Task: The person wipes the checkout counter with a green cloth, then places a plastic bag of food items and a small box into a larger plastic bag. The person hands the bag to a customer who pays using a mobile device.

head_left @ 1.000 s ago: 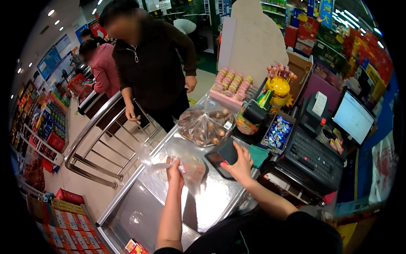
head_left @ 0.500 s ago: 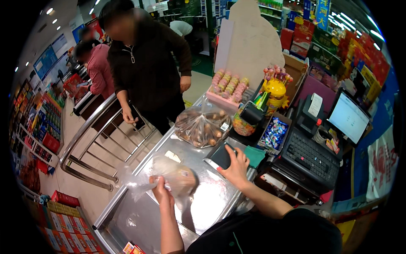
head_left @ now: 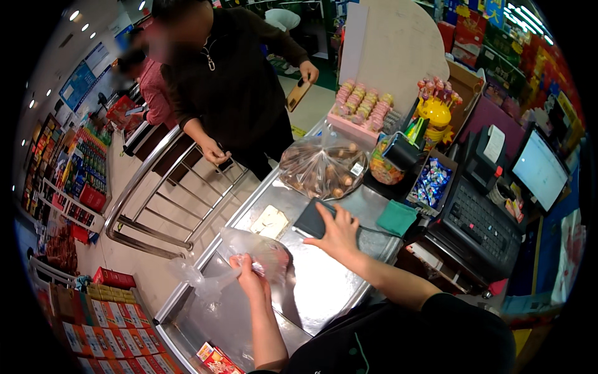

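My left hand (head_left: 251, 277) is closed on the gathered neck of a clear plastic bag (head_left: 268, 249) with something pinkish inside; what it is I cannot make out. This bag is over the metal counter (head_left: 311, 283). My right hand (head_left: 339, 235) grips a dark, flat, corded scanner (head_left: 309, 219) with a pale edge, fingers over its top and side. Beyond the scanner rests a larger clear bag (head_left: 321, 168) of brown, roundish goods with a white label. An off-white, crumpled flat piece (head_left: 269, 222) lies between the scanner and my left hand's bag.
A folded green cloth (head_left: 397, 218) lies right of the scanner. Farther right stand a candy box (head_left: 431, 182), a keyboard (head_left: 476, 221) and a screen (head_left: 541, 168). A steel railing (head_left: 134, 206) borders the counter's left. A person (head_left: 230, 81) stands across it, holding a flat tan object (head_left: 299, 95).
The view has shifted left. The bag in my left hand has turned, showing pinkish contents. My right hand's scanner has tilted flatter. The person's raised hand now shows a flat tan object.
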The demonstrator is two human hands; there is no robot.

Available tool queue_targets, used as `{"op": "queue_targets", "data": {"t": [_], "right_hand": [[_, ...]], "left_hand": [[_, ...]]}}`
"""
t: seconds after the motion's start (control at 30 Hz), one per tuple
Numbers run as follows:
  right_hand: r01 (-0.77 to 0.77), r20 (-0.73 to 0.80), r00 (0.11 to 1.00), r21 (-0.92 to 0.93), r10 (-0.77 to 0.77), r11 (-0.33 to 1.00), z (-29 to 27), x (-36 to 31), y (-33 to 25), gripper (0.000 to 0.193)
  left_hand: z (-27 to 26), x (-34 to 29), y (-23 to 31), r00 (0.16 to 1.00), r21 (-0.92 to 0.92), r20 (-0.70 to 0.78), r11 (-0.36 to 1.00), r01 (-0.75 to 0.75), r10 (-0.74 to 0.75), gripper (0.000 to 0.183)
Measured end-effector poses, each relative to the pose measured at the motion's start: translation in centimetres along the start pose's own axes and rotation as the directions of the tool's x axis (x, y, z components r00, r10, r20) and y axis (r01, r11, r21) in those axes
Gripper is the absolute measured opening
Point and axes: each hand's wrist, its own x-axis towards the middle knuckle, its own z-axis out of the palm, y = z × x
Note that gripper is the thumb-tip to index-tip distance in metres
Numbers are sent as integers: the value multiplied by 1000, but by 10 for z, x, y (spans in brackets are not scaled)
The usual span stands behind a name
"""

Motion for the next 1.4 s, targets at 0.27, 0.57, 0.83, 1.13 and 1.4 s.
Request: {"op": "queue_targets", "data": {"t": [0.27,0.57,0.83,1.13,1.4], "right_hand": [[113,-32,993,-91,-117,989,29,6,-25,97],[-65,-8,998,-10,65,998,-50,-1,50,88],[-91,-9,996,-7,91,996,-69,-36,92,88],[-123,84,989,36,119,992,-83,-42,94,85],[-125,41,992,124,121,984,-89,-48,106,85]], "left_hand": [[32,-33,-6,1000,61,14,998,-1,1,17],[-10,39,-2,954,385,-71,890,-244,292,18],[27,41,25,514,877,236,47,-478,825,44],[195,114,-122,538,539,810,63,-840,233,64],[227,153,-190,815,823,562,-4,-568,-139,38]]}}
